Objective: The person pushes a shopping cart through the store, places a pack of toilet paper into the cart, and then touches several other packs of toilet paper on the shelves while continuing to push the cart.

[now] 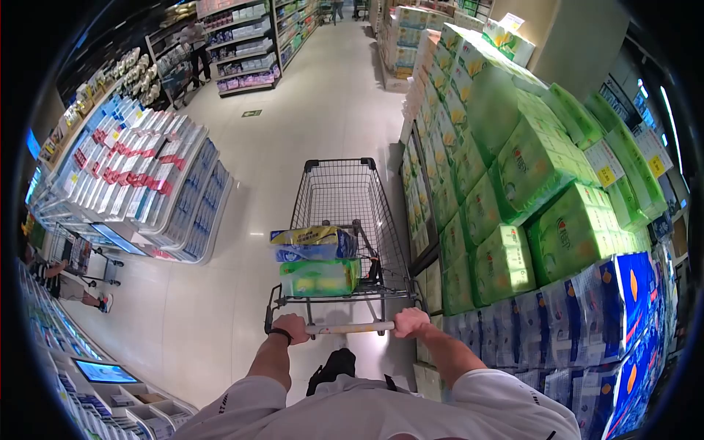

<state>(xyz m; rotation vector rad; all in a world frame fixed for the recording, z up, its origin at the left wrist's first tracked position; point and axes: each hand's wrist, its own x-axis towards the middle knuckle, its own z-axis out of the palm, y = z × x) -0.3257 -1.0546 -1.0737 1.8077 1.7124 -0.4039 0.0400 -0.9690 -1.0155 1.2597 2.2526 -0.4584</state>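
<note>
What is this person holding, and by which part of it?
The shopping cart, by its handlebar: left hand near one end, right hand at the other.

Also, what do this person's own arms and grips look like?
The left grip and right grip are ungloved. A thin black band circles the left wrist; the right wrist looks unadorned. Short, loose, pale sleeves carry small dark markings, too small to read.

A shop; stocked shelves [238,51], price tags [606,174], shopping cart [345,183].
</note>
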